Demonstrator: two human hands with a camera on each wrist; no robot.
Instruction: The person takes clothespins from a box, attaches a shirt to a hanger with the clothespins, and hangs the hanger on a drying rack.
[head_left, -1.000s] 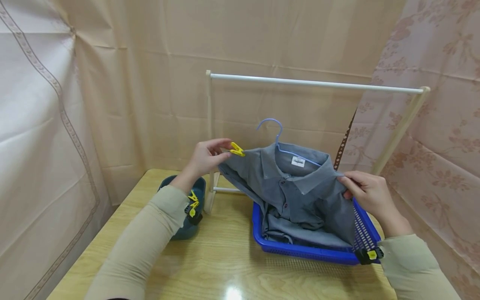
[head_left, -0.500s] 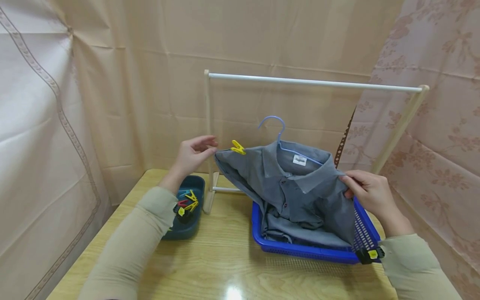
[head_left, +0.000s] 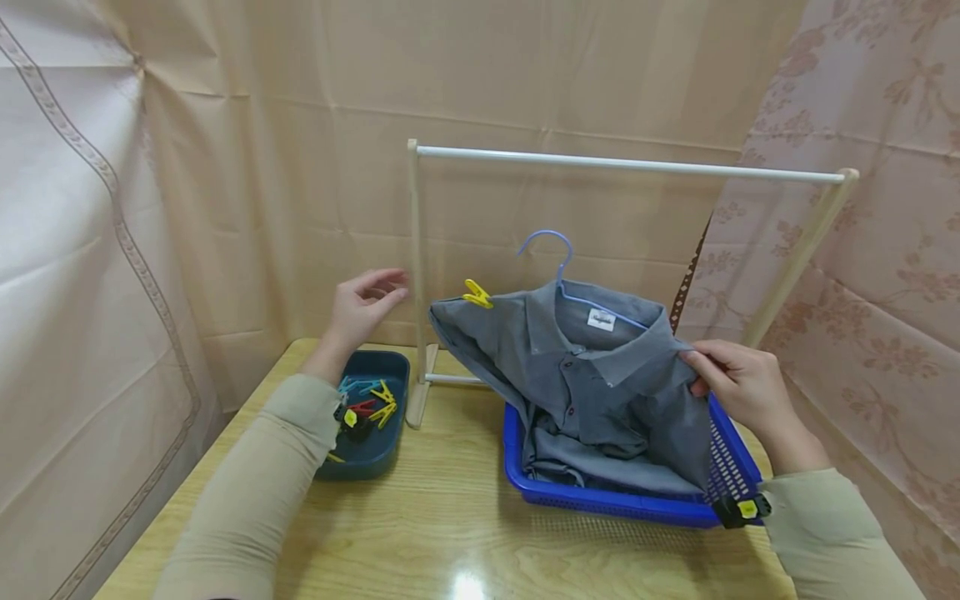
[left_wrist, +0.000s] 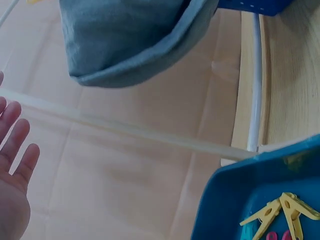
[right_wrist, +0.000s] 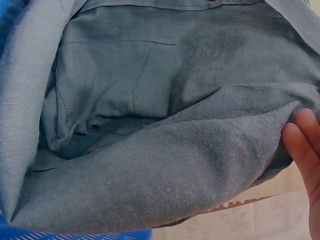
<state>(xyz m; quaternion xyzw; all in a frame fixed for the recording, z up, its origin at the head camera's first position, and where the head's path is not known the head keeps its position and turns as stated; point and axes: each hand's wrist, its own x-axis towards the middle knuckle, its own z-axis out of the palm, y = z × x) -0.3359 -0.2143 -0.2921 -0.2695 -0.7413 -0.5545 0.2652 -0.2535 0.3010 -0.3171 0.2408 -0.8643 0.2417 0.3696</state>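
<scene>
A grey collared shirt (head_left: 585,392) hangs on a light blue hanger (head_left: 567,250), its lower part heaped in a blue basket (head_left: 615,506). On the shoulder at the left a yellow clothespin (head_left: 477,294) clips the cloth. My right hand (head_left: 738,387) pinches the other shoulder between thumb and fingers; the right wrist view shows its fingers (right_wrist: 300,137) against the fabric. Apart from the shirt, my left hand (head_left: 365,308) is in the air left of the sleeve, fingers loosely extended and holding nothing. Below it sits a dark teal tray (head_left: 397,433) with yellow clothespins (left_wrist: 287,210) and others.
Behind the shirt stands a rack with a white top bar (head_left: 630,164) and pale wooden posts (head_left: 417,250). Its foot (head_left: 422,392) is beside the teal tray on the wooden table (head_left: 450,533). Curtains (head_left: 262,192) surround the table.
My left hand has let go of the yellow clothespin, which stays clipped to the shirt, and has moved left toward the tray. My right hand keeps its grip on the shoulder.
</scene>
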